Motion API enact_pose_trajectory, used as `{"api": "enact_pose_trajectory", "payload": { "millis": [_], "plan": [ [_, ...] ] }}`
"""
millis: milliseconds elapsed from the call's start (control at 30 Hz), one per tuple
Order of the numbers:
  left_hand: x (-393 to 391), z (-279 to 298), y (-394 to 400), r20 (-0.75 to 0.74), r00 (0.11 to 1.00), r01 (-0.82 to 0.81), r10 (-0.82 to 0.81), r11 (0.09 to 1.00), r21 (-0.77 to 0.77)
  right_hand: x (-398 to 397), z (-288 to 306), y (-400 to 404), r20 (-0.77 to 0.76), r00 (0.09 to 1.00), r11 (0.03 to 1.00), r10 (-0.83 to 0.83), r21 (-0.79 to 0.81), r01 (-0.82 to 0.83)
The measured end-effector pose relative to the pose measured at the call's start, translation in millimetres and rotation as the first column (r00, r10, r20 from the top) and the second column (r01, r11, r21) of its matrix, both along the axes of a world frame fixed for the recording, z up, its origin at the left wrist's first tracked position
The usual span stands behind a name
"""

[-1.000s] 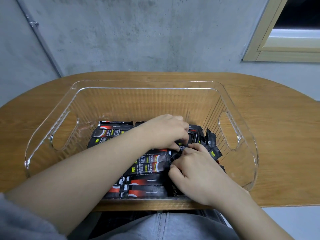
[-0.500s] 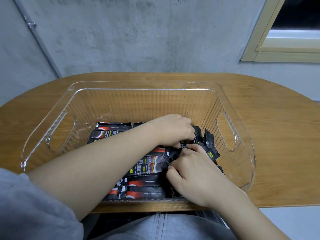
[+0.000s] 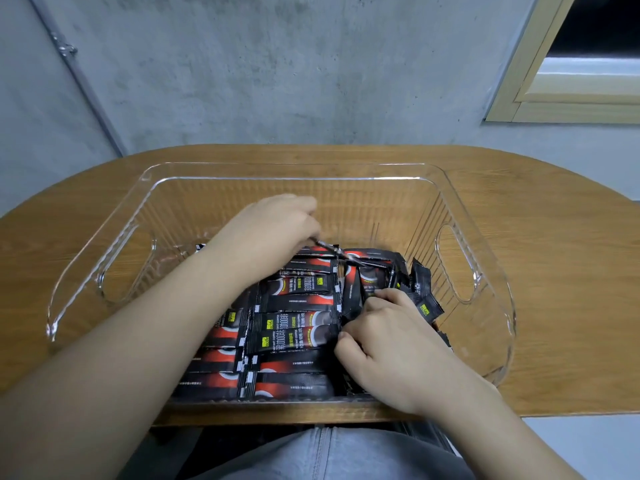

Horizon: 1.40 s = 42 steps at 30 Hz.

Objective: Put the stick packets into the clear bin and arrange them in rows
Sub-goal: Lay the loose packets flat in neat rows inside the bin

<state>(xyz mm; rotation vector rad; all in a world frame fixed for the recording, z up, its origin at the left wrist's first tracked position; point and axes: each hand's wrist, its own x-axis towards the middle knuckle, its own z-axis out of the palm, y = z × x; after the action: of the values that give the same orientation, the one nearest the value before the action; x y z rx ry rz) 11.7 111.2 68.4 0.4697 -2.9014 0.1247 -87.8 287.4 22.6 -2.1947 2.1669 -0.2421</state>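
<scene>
A clear plastic bin stands on a wooden table and holds several black and red stick packets lying flat in rows. More packets lean loosely against the bin's right wall. My left hand is raised inside the bin and pinches one stick packet by its end; the packet looks blurred. Low in the bin, my right hand has curled fingers on a dark packet at the right end of the rows.
The oval wooden table extends to both sides of the bin. A grey concrete wall rises behind it, with a window frame at the top right and a pipe at the left. My lap sits below the table's near edge.
My left hand has lifted up and to the left, drawing one packet out of the pile. My right hand stays at the right end of the rows.
</scene>
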Motion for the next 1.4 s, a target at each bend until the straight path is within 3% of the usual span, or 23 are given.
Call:
{"api": "enact_pose_trajectory", "payload": {
  "millis": [167, 300, 400, 500, 600, 967, 1067, 1167, 1400],
  "plan": [
    [36, -13, 17, 0.056, 0.988, -0.147, 0.144, 0.988, 0.047, 0, 0, 0, -0.005, 1.000, 1.000, -0.002, 0.005, 0.002],
    [43, -28, 23, 0.073, 0.984, -0.158, 0.162, 0.986, -0.056, 1, 1, 0, 0.001, 1.000, 1.000, 0.002, 0.009, -0.002],
    [41, -27, 19, 0.237, 0.956, -0.168, 0.175, 0.985, -0.050, 0, 1, 0, -0.004, 1.000, 1.000, -0.003, 0.012, 0.003],
    [36, -21, 11, 0.390, 0.904, -0.208, 0.172, 0.977, 0.050, 0, 0, 0, -0.016, 1.000, 1.000, -0.004, 0.009, 0.005],
    [28, -23, 11, 0.350, 0.927, -0.194, 0.134, 0.970, 0.143, 0, 1, -1, -0.018, 1.000, 1.000, -0.004, 0.006, 0.004],
    [16, -25, 14, 0.398, 0.915, -0.179, 0.073, 0.956, 0.234, 1, 0, 0, -0.011, 1.000, 1.000, 0.002, 0.002, -0.002],
    [12, -24, 17, 0.319, 0.945, -0.149, 0.066, 0.959, 0.241, 0, -1, 0, -0.021, 1.000, 1.000, -0.002, -0.011, 0.002],
    [-1, -24, 26, 0.254, 0.966, -0.034, -0.039, 0.960, 0.277, 0, -2, -1, -0.003, 1.000, 1.000, -0.002, -0.009, 0.002],
    [-36, -29, 41, 0.411, 0.891, 0.079, -0.191, 0.958, 0.274, -1, -2, -2, -0.003, 1.000, 1.000, 0.004, 0.003, -0.004]
  ]
}}
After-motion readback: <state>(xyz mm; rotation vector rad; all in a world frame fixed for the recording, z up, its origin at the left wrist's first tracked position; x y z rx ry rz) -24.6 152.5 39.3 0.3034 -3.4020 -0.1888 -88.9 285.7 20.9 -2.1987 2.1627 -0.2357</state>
